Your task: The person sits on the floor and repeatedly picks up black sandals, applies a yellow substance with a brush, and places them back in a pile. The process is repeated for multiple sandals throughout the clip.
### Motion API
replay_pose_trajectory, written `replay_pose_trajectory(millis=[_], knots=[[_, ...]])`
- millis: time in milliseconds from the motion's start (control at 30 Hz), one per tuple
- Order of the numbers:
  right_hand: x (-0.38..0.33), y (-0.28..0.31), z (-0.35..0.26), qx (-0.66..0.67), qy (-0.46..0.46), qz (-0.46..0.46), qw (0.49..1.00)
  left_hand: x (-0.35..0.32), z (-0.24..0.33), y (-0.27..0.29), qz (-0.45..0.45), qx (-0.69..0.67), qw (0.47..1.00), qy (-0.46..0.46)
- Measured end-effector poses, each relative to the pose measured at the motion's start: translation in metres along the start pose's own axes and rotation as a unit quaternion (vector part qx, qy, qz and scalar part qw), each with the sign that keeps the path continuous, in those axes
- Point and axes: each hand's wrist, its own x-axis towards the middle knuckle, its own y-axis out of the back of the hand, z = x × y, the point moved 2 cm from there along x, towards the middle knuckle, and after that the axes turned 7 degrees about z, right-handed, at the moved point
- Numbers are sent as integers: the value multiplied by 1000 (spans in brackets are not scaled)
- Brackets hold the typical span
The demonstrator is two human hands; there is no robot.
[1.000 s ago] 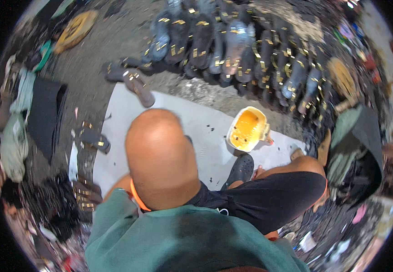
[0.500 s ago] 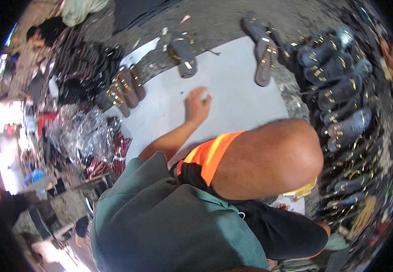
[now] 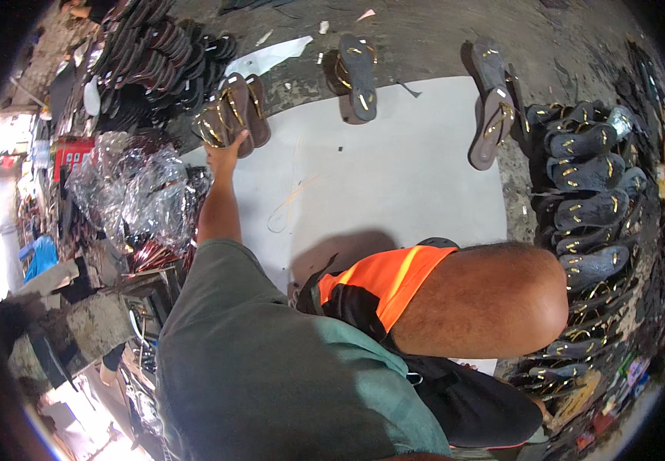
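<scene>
Pinched in the left hand (image 3: 223,154) at the white sheet's (image 3: 394,177) far left corner, the light, flexible brown sandals (image 3: 233,115) are best gripped at the sole edges.

One white sheet (image 3: 394,177) lies on the floor, with three small groups of brown sandals along its far edge: one (image 3: 233,119), another (image 3: 355,77), a third (image 3: 492,107). Two large sandal heaps flank it, one left (image 3: 156,61), one right (image 3: 590,200), too many to count. One hand (image 3: 225,154) shows.
</scene>
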Motion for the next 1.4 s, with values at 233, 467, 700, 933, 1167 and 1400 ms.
replay_pose_trajectory(millis=[233,467,700,933,1167,1400], knots=[[-8,-4,-9,-3,16,-1,1000,10,8,28,-207,-316,925,32],[-15,-7,-11,-7,21,-10,1000,0,11,5,-303,-452,821,174],[-18,-12,-5,9,24,-22,999,-17,65,-40,-80,-352,909,210],[-21,-2,11,54,17,-31,998,-26,69,-35,-102,-539,805,225],[-18,19,45,126,9,-14,992,-17,60,-41,-268,-582,734,224],[-19,38,65,183,-15,15,983,-16,72,-4,-231,-533,788,203]])
